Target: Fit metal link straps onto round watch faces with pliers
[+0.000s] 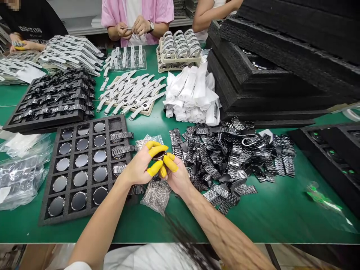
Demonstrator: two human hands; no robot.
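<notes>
My left hand (142,161) and my right hand (173,170) meet over the table, yellow finger cots on their fingertips. Between them they grip a dark round watch case (159,155), mostly covered by the fingers. Just below the hands lies a clear bag of thin metal pins (157,197), and a second bag of pins (146,141) sits behind them. Left of my left hand is a black foam tray (89,159) with rows of round watch faces and black link bands in its right column. A heap of black metal watch bands (233,153) spreads to the right of my right hand.
White-strapped watches (132,92) and white wrapped bundles (192,92) lie farther back. Black foam trays (253,78) are stacked high at the right; another tray of black-banded watches (56,99) stands at the left. Plastic bags (22,183) lie far left. Co-workers (137,22) sit opposite.
</notes>
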